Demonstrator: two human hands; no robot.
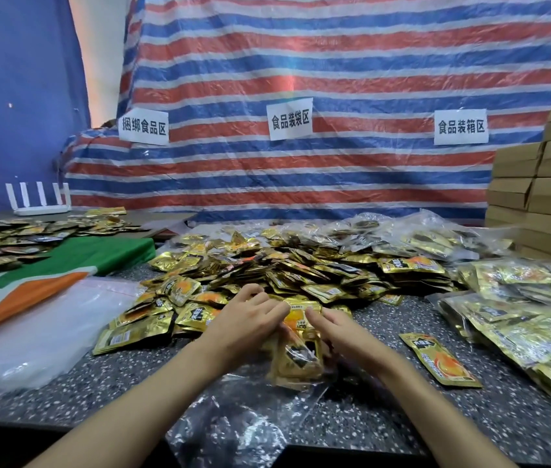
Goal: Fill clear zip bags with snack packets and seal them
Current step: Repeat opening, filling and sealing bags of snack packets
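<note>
Empty clear bags (31,332) lie at the left of the table (368,417). At centre, the left hand (247,319) grips a gold snack packet (301,314) at the mouth of a part-filled zip bag (297,364). The right hand (338,329) pinches the packet's other side. Filled bags (521,319) lie at the right.

Speckled table (385,417): packet pile (284,265) at twelve o'clock, empty bags (41,332) at nine, filled bags (521,315) (gold-packed) at three, cloth (47,275) at ten.

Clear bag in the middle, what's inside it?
Inside the clear zip bag are gold snack packets, bunched together. The left grip and right grip hold the bunch and cover its sides, so how many there are is hidden.
</note>
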